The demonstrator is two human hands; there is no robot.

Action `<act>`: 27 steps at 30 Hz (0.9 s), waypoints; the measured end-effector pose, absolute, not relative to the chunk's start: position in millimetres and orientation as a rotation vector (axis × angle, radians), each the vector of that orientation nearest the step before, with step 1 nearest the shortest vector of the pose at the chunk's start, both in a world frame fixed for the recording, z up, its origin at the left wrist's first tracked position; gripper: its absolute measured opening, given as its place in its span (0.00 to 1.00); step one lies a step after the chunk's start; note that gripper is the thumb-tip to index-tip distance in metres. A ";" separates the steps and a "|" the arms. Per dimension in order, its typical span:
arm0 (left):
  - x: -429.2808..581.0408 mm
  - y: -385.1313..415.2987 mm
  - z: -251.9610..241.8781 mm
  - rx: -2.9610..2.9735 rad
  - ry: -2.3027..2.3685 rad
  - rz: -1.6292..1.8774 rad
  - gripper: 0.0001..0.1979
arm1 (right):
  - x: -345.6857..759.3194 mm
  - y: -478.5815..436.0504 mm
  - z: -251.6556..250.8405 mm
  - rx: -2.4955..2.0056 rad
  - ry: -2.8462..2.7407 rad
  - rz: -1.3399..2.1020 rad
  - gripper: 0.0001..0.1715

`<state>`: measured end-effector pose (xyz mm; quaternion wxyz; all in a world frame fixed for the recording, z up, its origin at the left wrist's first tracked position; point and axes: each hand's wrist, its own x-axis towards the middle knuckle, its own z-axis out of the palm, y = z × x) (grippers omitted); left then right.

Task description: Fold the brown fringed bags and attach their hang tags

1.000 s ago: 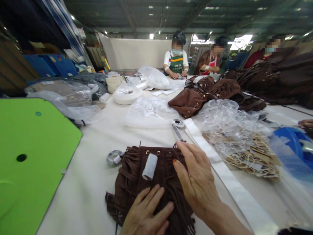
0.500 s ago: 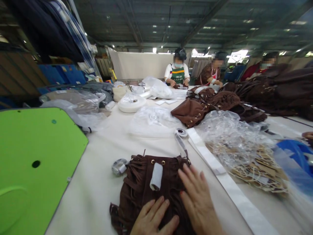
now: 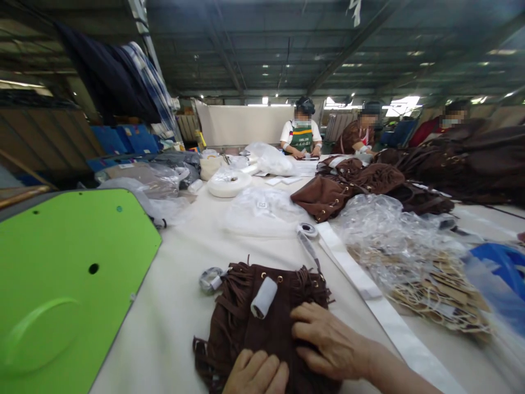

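A dark brown fringed bag [image 3: 270, 334] lies flat on the table in front of me, with gold eyelets along its upper edge. A white-wrapped roll [image 3: 264, 297] rests on its front. My left hand [image 3: 257, 373] is at the bag's lower part, its fingers curled together against the fabric. On the right side, my right hand [image 3: 328, 339] has bent fingers gathered on the fringe, thumb tucked below. Both sets of fingertips are partly hidden. A wrapped ring [image 3: 210, 280] sits at the bag's upper left corner, and a wrapped strap coil [image 3: 307, 230] lies beyond its upper right.
A bright green panel [image 3: 77, 284] stands at the left. White strips [image 3: 394, 317], tan paper tags with strings [image 3: 443, 295] and clear plastic bags [image 3: 381, 235] lie to the right. More brown bags [image 3: 324, 197] are piled farther back. Several people work across the table.
My right hand has drawn down and nearer from the bag's upper right, its spread fingers now curled. My left fingers have bent inward too. The roll has tilted slightly, and the view has shifted.
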<state>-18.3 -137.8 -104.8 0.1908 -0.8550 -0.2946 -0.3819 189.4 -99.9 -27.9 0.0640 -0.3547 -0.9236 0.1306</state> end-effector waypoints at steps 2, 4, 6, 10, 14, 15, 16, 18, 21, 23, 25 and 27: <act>-18.4 -136.6 -105.3 -2.420 -0.807 -1.090 0.16 | 224.6 -100.0 -29.9 -1.125 -2.888 0.346 0.05; -18.2 -136.5 -104.4 -2.424 -0.810 -1.096 0.16 | 265.5 -104.9 -31.2 -1.257 -2.916 0.253 0.09; -17.7 -137.7 -102.5 -2.450 -0.830 -1.073 0.15 | 293.3 -113.3 -28.9 -1.409 -2.825 0.120 0.10; -14.2 -140.9 -98.9 -2.518 -0.884 -1.029 0.11 | 264.5 -130.4 -23.7 -1.327 -2.531 0.002 0.13; -12.0 -142.4 -94.8 -2.557 -0.892 -1.020 0.12 | 189.2 -137.8 -36.0 -0.905 -2.575 0.115 0.13; -15.2 -142.5 -92.6 -2.562 -0.871 -1.020 0.11 | 178.5 -138.9 -41.0 -0.841 -2.587 0.120 0.15; -21.4 -142.8 -89.5 -2.584 -0.850 -0.990 0.11 | 172.4 -139.8 -45.7 -0.803 -2.602 0.133 0.15; -44.3 -144.5 -81.7 -2.672 -0.846 -0.818 0.09 | 171.2 -141.0 -51.9 -0.806 -2.644 0.196 0.13; -100.3 -151.6 -69.8 -2.792 -0.940 -0.415 0.09 | 178.9 -140.3 -52.1 -0.851 -2.674 0.292 0.11; -136.8 -157.9 -61.9 -2.719 -1.110 -0.221 0.09 | 181.2 -139.0 -50.6 -0.855 -2.666 0.318 0.11; -156.2 -162.6 -51.7 -2.531 -1.286 -0.185 0.11 | 180.8 -138.1 -51.5 -0.856 -2.657 0.315 0.11; -150.0 -163.5 -40.2 -2.400 -1.371 -0.316 0.09 | 179.5 -138.1 -54.7 -0.854 -2.646 0.300 0.11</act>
